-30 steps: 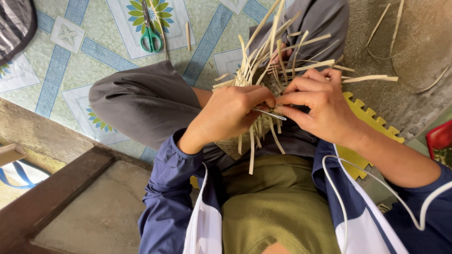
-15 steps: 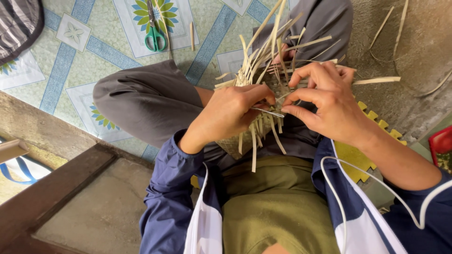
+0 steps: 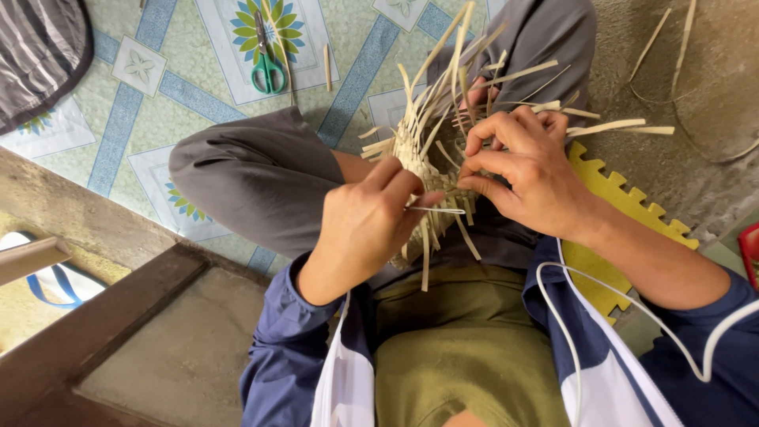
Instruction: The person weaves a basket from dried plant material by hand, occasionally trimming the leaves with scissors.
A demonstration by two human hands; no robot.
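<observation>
Left hand [image 3: 360,225] pinches a thin metal needle [image 3: 435,210]; right hand [image 3: 526,170] grips the half-woven pale bamboo-strip basket [image 3: 431,162] — a slip could likely prick fingers or split a strip.

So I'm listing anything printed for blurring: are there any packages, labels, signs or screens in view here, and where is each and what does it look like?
None can be made out.
Red object: at the right edge, cut off by the frame; too little shows to tell what it is.
Floor tiles: top left, pale squares with blue borders and flower patterns; decoration only.
</observation>
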